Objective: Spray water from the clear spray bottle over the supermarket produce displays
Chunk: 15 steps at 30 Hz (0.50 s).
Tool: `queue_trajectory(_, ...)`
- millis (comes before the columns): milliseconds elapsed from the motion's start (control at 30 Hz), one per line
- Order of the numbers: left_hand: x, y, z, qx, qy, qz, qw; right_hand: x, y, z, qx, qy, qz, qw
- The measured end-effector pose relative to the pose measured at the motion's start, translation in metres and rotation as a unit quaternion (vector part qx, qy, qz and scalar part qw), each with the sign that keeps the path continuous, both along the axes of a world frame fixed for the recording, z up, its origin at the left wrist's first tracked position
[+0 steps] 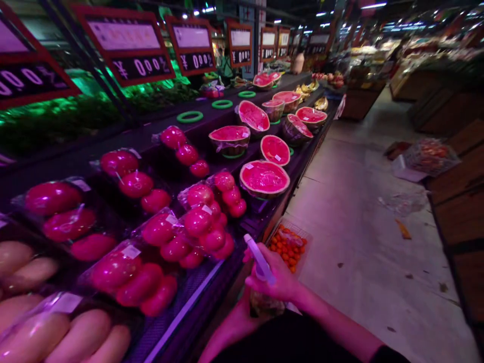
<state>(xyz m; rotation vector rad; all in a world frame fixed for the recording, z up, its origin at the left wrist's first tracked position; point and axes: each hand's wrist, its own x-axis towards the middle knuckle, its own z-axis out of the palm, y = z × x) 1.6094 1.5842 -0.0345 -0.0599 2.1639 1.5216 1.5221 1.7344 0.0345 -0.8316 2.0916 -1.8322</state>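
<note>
Holding pale tube (260, 258), right hand (274, 280); signs (130, 48) show ¥

The right hand (278, 282) covered the lower end of a pale plastic stick (259, 258), so its kind could not be told. Just below that grip, the left hand (239, 327) and a dim packet (265, 305) were partly hidden.

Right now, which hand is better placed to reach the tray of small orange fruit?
Probably the right hand: it is higher and nearer the tray of small orange fruit, though its fingers grip a white tube. The left hand sits lower, beside a plastic-wrapped packet.
</note>
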Motion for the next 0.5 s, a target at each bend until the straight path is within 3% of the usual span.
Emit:
queue_trajectory(133, -0.015, 0.041, -0.016, 0.127, -0.063, -0.038, 0.989, -0.01, 0.054, -0.019, -0.02, -0.016, -0.113, 0.993)
queue_trajectory(233, -0.027, 0.07, -0.019, 0.165, -0.073, -0.059, 0.982, -0.019, 0.098, -0.024, -0.044, -0.025, -0.174, 0.984)
queue_trajectory(300, -0.036, 0.084, -0.015, 0.102, -0.045, -0.081, 0.99, -0.026, 0.132, -0.022, -0.057, -0.024, -0.21, 0.976)
queue_trajectory(367, -0.05, 0.092, -0.008, -0.018, 0.034, -0.091, 0.995, -0.034, 0.17, -0.018, -0.059, -0.009, -0.258, 0.964)
queue_trajectory(500, -0.096, 0.089, -0.004, -0.171, 0.167, 0.027, 0.971, -0.046, 0.25, -0.011, -0.008, 0.009, -0.352, 0.936)
